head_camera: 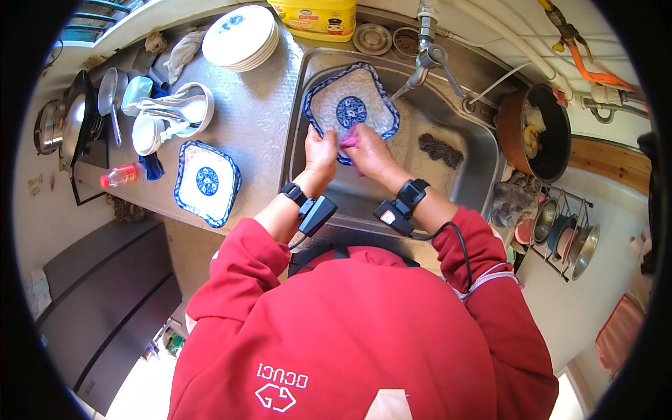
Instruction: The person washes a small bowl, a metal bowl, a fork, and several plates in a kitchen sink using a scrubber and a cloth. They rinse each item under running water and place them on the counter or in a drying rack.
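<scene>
Over the steel sink, my left hand grips the near edge of a square blue-and-white dish with a scalloped rim. My right hand presses a pink cloth against the dish near its blue centre medallion. Water runs in a thin stream from the faucet beside the dish's right corner. A dark, matted scouring pad lies on the sink floor to the right. On the counter to the left rests a second square dish of the same pattern.
Stacked white plates stand at the back, beside a yellow tub. Bowls with spoons and a red-capped bottle occupy the left counter. Right of the sink, a brown pot leans tilted above a rack of bowls.
</scene>
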The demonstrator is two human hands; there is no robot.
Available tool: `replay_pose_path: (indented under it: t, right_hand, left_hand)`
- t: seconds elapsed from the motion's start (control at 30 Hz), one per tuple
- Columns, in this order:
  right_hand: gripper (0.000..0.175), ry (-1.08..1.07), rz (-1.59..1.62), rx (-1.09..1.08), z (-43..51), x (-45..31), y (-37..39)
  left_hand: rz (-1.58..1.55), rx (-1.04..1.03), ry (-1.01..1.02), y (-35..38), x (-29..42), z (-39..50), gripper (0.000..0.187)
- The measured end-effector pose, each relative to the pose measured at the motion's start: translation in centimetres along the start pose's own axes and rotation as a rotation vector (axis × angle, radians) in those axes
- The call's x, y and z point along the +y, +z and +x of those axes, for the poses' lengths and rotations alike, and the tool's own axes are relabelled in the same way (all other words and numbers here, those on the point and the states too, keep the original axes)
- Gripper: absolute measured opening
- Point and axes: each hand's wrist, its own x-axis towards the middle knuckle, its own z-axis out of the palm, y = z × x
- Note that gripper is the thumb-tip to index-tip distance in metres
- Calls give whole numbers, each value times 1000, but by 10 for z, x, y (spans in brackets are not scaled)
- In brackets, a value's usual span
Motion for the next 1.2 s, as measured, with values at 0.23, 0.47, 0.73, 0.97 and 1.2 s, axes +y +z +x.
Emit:
replay_pose_path:
  t: [0.23, 0.47, 0.73, 0.97, 1.2]
  right_hand:
    - [24, -43, -429, 203, 11, 20, -23]
    - [26, -95, -203, 82, 2, -13, 10]
    - [33, -44, -438, 208, 20, 37, -31]
    - [41, 190, 264, -64, 20, 73, -50]
    - [11, 413, 710, 110, 9, 66, -6]
  left_hand:
    - [1, -24, 13, -13, 4, 4, 32]
    - [-27, -31, 9, -6, -3, 4, 27]
    - [55, -80, -37, -25, 9, 7, 34]
    - [352, -254, -285, -26, 50, 26, 32]
    - [65, -354, -139, -15, 54, 5, 55]
